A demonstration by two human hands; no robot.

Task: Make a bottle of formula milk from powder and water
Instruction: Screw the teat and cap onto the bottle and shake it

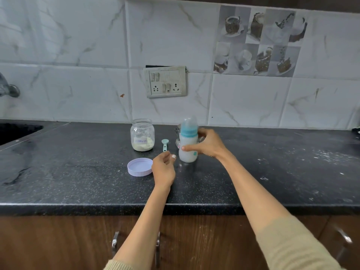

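Observation:
A baby bottle [188, 151] full of white milk stands upright on the black counter [78, 172], its blue collar and clear cap on top. My right hand [208, 143] grips its body from the right, thumb across the front. Just left of the bottle, my left hand [163, 168] hovers over the counter with loosely curled fingers and holds nothing. The open glass jar [142, 135] labelled formula holds some powder at its bottom. A teal scoop [165, 145] lies between jar and bottle. The jar's lilac lid [139, 167] lies upside down beside my left hand.
A glass vessel [177, 137] stands partly hidden behind the bottle. A switch and socket plate [165, 81] is on the tiled wall. A sink [17, 131] lies at the far left, with a tap [8, 88] above. Powder dusts the counter at right [331, 154].

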